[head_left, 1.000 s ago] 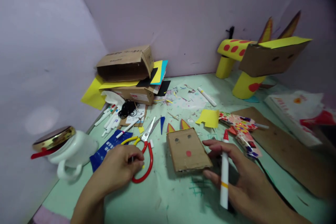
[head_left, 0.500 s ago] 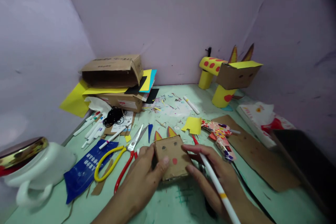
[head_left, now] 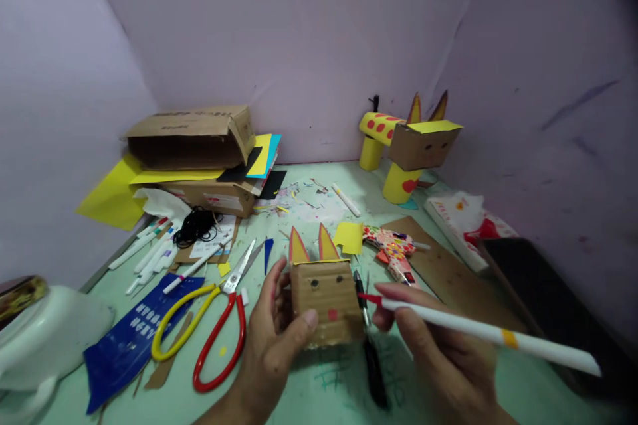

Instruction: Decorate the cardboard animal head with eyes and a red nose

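Note:
My left hand (head_left: 274, 339) is wrapped round the left side of a small cardboard box head (head_left: 326, 295), its thumb on the front face. The head has two yellow pointed ears, two dark eyes and a red spot below them. My right hand (head_left: 423, 339) pinches a white marker (head_left: 478, 327) with a red tip and an orange band. The marker's tip is close to the right side of the head; whether it touches, I cannot tell. On the table beneath my right hand lies a black pen-like tool (head_left: 373, 365), partly hidden.
Scissors (head_left: 232, 285) with yellow and red handles lie left, beside a blue packet (head_left: 134, 339) and several markers (head_left: 154, 259). A spotted cardboard animal (head_left: 423, 146) stands at the back right. A patterned glue gun (head_left: 393, 249), phone (head_left: 533, 279) and white mug (head_left: 60, 332) are around.
The cardboard head is tipped more upright, showing its ears fully. My right hand has come off it, and the marker has swung to nearly level, tip pointing left. The view has shifted right.

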Motion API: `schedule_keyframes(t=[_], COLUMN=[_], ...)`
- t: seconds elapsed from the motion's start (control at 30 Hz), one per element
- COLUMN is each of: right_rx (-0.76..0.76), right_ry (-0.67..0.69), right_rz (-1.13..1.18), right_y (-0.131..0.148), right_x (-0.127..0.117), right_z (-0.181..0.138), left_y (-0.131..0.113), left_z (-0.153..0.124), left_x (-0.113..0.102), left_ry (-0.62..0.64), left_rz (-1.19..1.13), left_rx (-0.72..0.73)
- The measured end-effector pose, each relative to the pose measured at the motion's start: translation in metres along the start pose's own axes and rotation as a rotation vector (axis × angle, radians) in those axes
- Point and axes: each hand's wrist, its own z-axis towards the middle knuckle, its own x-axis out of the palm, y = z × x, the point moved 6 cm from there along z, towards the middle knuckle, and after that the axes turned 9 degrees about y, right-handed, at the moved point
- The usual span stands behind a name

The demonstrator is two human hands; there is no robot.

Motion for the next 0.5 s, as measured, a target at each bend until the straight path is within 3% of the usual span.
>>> schedule_keyframes(t=[0.1, 0.3, 0.5], right_rx=[-0.072, 0.058, -0.041], right_ry=[0.091, 0.182, 0.302], right_rz=[0.035, 0.039, -0.096], right_y=[0.006, -0.001, 0.007], right_x=[0.007, 0.02, 0.026], right_z=[-0.001, 0.0, 0.008], left_y=[-0.001, -0.001, -0.001], left_z=[-0.002, 0.001, -0.001], left_x=[0.004, 0.006, 0.005], left_ry=[0.039, 0.019, 0.038], left_rz=[0.02, 0.021, 0.044], left_rx=[0.013, 0.014, 0.033])
